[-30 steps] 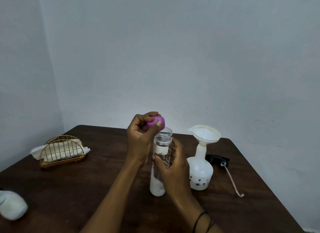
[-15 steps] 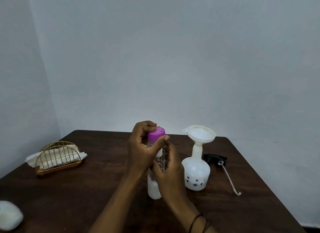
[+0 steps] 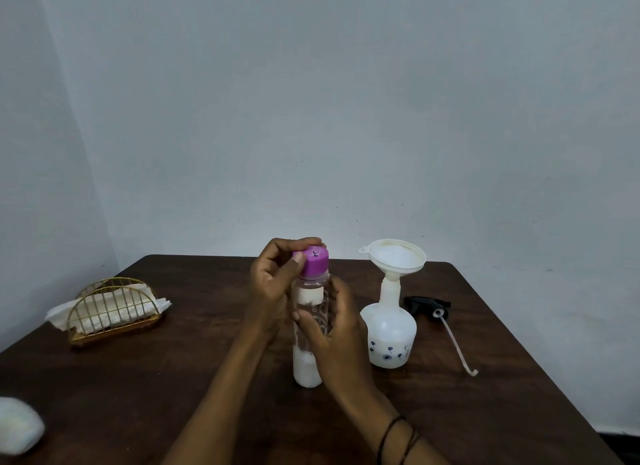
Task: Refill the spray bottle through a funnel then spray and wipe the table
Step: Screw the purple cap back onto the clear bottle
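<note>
Left hand (image 3: 273,284) pinches purple cap (image 3: 313,262) atop clear bottle (image 3: 309,326), right hand (image 3: 332,329) clamps its body to resist twist; funnel (image 3: 396,257) seated in spray bottle (image 3: 389,329), mid-surface toward right edge, ready for pouring.

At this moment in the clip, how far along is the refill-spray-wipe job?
Pouring looks done: the funnel sits in the spray bottle, though its fill level is unclear. In hand: the left hand grips the pink cap on the clear bottle, which the right hand steadies. Left: remove the funnel, refit the black sprayer head lying on the table, spray, wipe.
</note>
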`<state>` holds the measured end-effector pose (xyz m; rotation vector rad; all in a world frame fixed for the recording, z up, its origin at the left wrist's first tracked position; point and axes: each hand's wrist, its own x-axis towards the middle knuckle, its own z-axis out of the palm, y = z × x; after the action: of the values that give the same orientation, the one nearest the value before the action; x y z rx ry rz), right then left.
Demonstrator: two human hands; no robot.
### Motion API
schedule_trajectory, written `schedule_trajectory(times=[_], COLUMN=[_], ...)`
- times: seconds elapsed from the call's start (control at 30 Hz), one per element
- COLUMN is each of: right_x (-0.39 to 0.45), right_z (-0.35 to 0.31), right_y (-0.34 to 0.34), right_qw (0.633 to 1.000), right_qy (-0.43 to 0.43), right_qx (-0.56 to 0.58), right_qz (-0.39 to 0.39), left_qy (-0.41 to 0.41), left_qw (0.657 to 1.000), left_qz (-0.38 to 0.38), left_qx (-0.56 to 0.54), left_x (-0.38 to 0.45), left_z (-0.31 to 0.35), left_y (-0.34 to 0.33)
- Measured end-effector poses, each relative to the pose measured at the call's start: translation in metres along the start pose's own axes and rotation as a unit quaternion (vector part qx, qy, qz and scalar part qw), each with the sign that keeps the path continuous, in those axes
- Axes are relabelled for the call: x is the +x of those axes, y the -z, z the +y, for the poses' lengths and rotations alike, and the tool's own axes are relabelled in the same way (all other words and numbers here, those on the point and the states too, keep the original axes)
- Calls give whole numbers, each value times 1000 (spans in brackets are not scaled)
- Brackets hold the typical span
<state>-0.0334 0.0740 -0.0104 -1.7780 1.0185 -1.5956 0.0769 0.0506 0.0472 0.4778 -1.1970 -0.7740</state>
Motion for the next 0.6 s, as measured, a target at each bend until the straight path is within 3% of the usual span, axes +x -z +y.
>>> schedule_trajectory(times=[0.2,0.4,0.5,0.6], right_x=[-1,-1,-1,-1], right_z=[0,1,2,3], right_y=[-4,-2,-2,-3], right_qw=[1000,1000,1000,1000], right_qy=[10,16,13,17], right_qx=[-12,-20,-13,-16], right_qz=[-1,-2,-4,0], left_qy=[-24,14,-14,-15], left_qw=[993,994,991,989], left_qz=[73,69,55,90], left_qx=[95,85,125,116], left_x=[-3,-4,-7,-8], left_z=[0,-6,-5,-7], left_y=[-6,-12,-11,-11])
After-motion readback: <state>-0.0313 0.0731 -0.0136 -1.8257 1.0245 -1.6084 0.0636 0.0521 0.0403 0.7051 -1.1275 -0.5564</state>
